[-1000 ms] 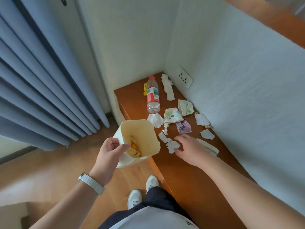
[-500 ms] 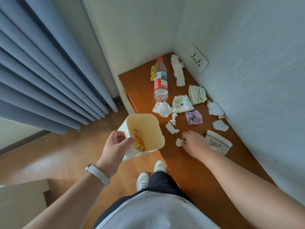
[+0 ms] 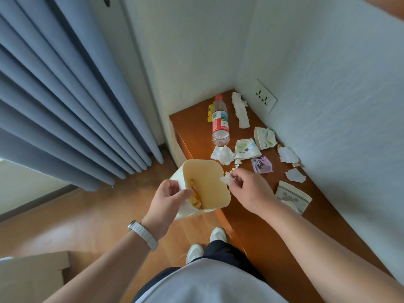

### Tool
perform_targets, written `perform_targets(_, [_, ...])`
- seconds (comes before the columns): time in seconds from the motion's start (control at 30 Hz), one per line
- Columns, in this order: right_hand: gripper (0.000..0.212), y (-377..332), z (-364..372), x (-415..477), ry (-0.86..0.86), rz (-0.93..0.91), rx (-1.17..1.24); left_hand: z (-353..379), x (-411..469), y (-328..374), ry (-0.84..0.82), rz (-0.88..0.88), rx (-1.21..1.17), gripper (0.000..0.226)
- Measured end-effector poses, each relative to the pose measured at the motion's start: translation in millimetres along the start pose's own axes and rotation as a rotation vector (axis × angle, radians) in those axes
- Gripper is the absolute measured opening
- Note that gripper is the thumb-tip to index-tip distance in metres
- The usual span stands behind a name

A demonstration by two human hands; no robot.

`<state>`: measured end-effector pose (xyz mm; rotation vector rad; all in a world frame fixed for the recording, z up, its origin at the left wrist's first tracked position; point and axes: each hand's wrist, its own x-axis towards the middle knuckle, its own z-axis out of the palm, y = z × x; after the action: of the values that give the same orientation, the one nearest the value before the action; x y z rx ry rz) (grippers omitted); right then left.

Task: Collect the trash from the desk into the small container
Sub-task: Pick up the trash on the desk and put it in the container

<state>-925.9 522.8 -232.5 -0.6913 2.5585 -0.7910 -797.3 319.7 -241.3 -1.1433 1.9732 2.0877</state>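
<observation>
Trash collection at desk edge.
We hold the small container [image 3: 205, 186] by its rim in our left hand [image 3: 168, 200]; right hand [image 3: 249, 191] fingers pinch a crumpled tissue [image 3: 226, 179] at its rim, beside the desk [image 3: 262, 226].

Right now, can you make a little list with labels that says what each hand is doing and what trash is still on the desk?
left hand: holding the small container beside the desk
right hand: pinching a crumpled tissue at the container's rim
inside container: orange scraps
still on desk: plastic bottle, purple wrapper
</observation>
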Motion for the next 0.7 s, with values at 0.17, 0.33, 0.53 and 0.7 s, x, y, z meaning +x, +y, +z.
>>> perform_targets(0.17, [0.014,-35,19,-5,-0.084,-0.154,0.016,-1,-8,0,-0.023,0.012,0.022,0.051])
perform_targets(0.33, [0.038,-47,18,-13,-0.224,-0.232,-0.074,-4,-14,-4,-0.018,0.036,0.006,0.046])
perform_targets(0.53, [0.039,-18,8,-6,-0.120,-0.192,-0.067,-22,-13,-11,0.053,0.030,-0.063,0.050])
perform_targets(0.7, [0.037,31,23,15,-0.106,0.009,-0.211,-23,-12,-22,0.127,-0.002,-0.092,0.053])
